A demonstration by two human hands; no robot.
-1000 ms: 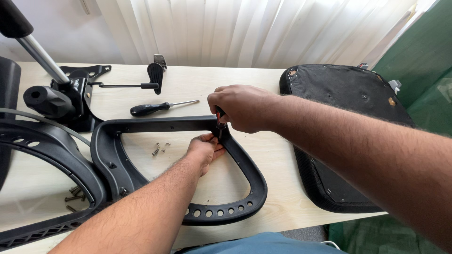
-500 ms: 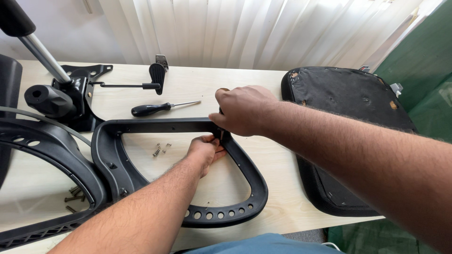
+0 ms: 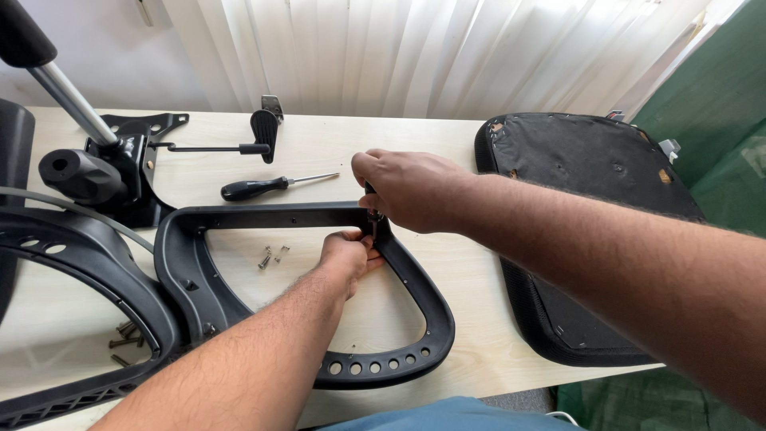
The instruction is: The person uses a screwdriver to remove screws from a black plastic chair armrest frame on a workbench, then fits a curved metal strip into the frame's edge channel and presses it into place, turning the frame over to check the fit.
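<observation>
My left hand (image 3: 349, 257) pinches the inner edge of the black plastic frame (image 3: 415, 291) lying mid-table toward the near edge. My right hand (image 3: 407, 187) closes on something small and upright at the frame's top corner — likely a fastener, hard to tell. Loose screws (image 3: 271, 255) inside the frame and the untouched screwdriver (image 3: 255, 188) suggest fastening is unfinished. No packages or labels show.

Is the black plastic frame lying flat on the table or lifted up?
Lying flat: the black plastic frame rests on the table, both hands at its corner.
</observation>
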